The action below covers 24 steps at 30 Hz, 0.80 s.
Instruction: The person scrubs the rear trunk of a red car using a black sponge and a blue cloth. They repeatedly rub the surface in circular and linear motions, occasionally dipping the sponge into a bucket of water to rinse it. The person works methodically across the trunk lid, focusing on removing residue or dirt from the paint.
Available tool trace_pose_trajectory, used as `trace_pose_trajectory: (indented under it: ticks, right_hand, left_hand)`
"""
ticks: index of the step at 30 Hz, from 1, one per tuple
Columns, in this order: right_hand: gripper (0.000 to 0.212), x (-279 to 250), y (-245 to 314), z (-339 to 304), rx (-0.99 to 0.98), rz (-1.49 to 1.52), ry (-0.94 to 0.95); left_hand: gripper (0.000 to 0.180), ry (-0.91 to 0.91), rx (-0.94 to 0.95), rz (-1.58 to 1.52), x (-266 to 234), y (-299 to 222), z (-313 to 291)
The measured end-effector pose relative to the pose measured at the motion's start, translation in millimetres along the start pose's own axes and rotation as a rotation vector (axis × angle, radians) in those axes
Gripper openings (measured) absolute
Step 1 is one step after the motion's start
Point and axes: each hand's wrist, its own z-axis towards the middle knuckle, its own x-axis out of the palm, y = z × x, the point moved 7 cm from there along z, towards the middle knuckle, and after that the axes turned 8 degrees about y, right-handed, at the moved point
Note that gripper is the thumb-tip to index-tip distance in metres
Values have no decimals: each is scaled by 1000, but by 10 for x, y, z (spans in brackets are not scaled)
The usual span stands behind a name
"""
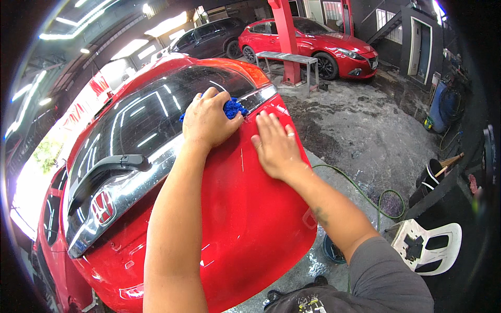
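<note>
In front of me is the rear of a red car [245,208], its paint wet and glossy. My left hand [210,119] grips a blue microfiber cloth [235,107] at the lower edge of the rear window [151,117], near the end of the chrome trim strip [172,148]. Most of the cloth is hidden under my palm. My right hand [275,143] lies flat on the red panel just right of the cloth, fingers stretched out, holding nothing. Left of my arms, a black rear wiper [112,166] crosses the glass above the chrome strip.
Behind stand a second red car [334,44], a dark car [209,36], a red post [286,41] and a grey metal bench [287,56]. To the right, a green hose [360,190] crosses the wet floor near a white plastic chair [443,245]. A dark bucket [333,250] sits below my right arm.
</note>
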Motion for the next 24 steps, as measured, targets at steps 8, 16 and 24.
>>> trace_pose_trajectory:
  ticks: [8,16,24]
  right_hand:
    - [71,51,-572,442,167,92,62]
    - [69,-98,-924,706,220,132,85]
    - [66,-80,-1317,775,83,184,101]
  left_hand:
    - [44,-11,3,-6,26,-46,38]
    - [35,-93,49,-55,22,-98,66]
    - [35,-68,23,-40,17,-138,76]
